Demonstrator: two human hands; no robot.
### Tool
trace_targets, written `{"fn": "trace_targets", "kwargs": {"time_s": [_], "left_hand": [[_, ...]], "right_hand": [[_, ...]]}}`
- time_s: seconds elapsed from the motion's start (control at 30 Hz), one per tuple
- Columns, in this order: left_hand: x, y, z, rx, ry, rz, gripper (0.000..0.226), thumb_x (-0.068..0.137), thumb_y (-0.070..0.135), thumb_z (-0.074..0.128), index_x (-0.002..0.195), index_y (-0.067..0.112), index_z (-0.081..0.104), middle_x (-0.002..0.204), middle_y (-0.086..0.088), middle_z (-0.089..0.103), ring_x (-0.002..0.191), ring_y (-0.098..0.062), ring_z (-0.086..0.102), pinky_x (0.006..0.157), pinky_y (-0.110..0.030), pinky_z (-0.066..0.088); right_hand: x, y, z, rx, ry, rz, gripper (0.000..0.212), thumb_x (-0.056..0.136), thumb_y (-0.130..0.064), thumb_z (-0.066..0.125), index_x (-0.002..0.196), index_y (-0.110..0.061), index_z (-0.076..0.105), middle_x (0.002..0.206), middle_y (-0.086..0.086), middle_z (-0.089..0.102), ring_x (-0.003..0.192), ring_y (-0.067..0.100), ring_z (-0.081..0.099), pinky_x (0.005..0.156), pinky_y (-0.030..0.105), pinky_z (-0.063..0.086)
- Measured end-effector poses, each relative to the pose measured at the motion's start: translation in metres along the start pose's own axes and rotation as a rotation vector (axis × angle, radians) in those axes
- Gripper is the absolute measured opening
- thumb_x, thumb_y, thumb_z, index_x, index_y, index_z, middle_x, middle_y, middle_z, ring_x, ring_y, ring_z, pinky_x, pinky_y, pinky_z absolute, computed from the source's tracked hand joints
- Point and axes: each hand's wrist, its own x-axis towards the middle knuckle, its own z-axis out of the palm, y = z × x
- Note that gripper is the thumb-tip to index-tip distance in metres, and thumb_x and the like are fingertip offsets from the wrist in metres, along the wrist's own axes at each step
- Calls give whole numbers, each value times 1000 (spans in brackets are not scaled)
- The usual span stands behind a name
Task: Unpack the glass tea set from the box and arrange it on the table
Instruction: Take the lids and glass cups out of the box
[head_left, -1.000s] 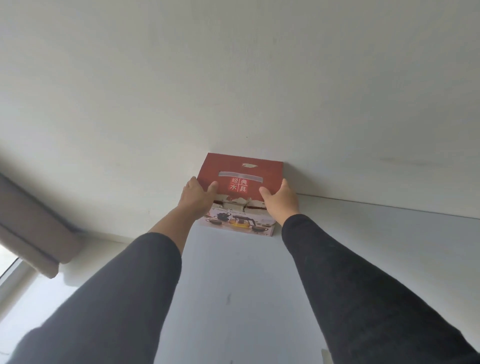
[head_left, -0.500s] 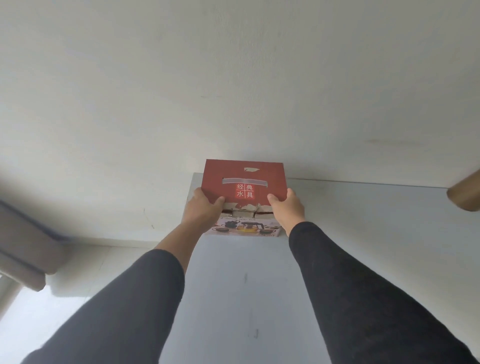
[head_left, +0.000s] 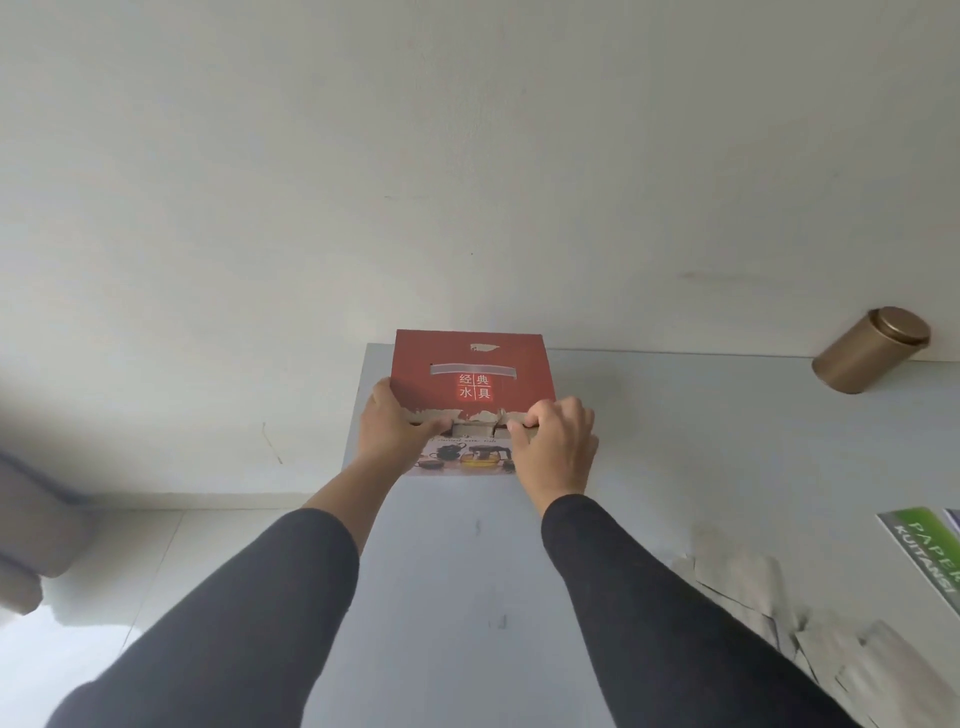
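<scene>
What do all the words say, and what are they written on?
"经典水具": white characters in a little grid on the red top of the box.
"PAPER": white letters on the green and white packet at the table's right edge; the word may be cut off.
"KUITANSI": a second line on the same packet.
A thin line of print above the teapot picture on the box front is too small to read.

Grey table (head_left: 675, 467) bearing red box (head_left: 470, 374), gold tin (head_left: 870, 349), paper packets (head_left: 779, 603).

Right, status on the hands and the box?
Left hand and right hand both grip box at its torn front edge. Box on table, unopened. Nothing blocking.
</scene>
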Motion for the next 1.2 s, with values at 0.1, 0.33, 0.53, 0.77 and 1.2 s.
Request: {"fn": "trace_targets", "kwargs": {"time_s": [0.1,0.33,0.53,0.77,1.2], "left_hand": [[1,0,3,15,-15,-13,80,72,20,81,136,11,35,128,-5,51,115,-25,51,91,-35,47],[4,-2,10,9,2,-19,83,72,18,80,139,12,30,130,-5,49,117,-26,51,96,-40,48],[5,-3,9,-20,-19,-1,86,70,21,82,139,11,31,133,-5,44,120,-24,48,99,-39,47],[13,2,0,-342,-4,-135,113,35,73,76,126,10,52,125,-7,56,108,-21,60,94,-34,50],[66,68,-11,148,38,328,46,101,36,31,147,27,30,158,6,17,148,-19,7,117,-48,16]], "right_hand": [[-8,-4,5,-23,27,-24,14,89,-28,62,86,-16,68,101,3,52,104,25,42,78,34,34],[-23,-22,17,239,-171,209,26,88,-16,52,109,-20,67,113,7,47,104,24,45,84,30,39],[-13,-10,6,572,-404,348,30,84,-8,43,87,-29,65,113,9,57,87,21,53,62,21,43],[-12,-5,0,577,-519,264,36,85,-1,43,80,-28,67,113,3,54,86,11,52,62,15,41],[27,3,-7,-23,-134,-411,27,84,-21,51,104,-20,69,100,4,57,97,22,50,77,33,42]]}}
